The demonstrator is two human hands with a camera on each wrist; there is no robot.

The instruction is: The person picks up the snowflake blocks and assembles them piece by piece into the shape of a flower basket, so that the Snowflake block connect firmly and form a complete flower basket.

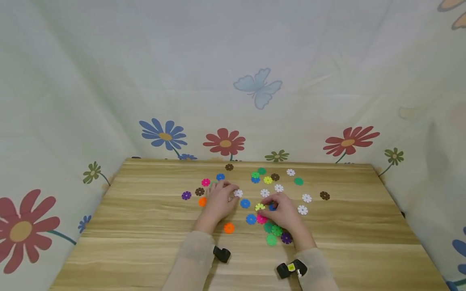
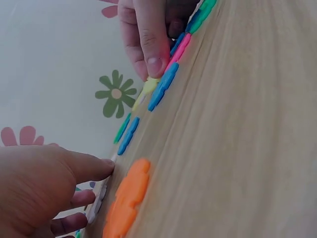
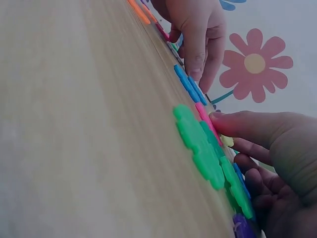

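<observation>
My left hand (image 1: 221, 199) is low over the table, thumb and forefinger pinching the edge of a white notched plastic disc (image 1: 238, 193). Another white disc (image 2: 97, 204) lies beneath its other fingers in the left wrist view. Between the thumb and forefinger of my right hand (image 1: 284, 211) is a yellow notched disc (image 1: 259, 207), slightly tilted in the left wrist view. Under that hand, a pink disc (image 1: 261, 219) and a blue disc (image 1: 272, 207) are partly covered. Two more blue discs (image 1: 245, 203) lie between the hands.
Green discs (image 1: 271, 239) and a purple disc (image 1: 286, 237) lie by the right wrist. An orange disc (image 1: 229, 228) sits near the left wrist. Several white, brown, green and blue discs spread toward the back of the wooden table (image 1: 145, 226). A flowered cloth (image 1: 204, 81) hangs behind.
</observation>
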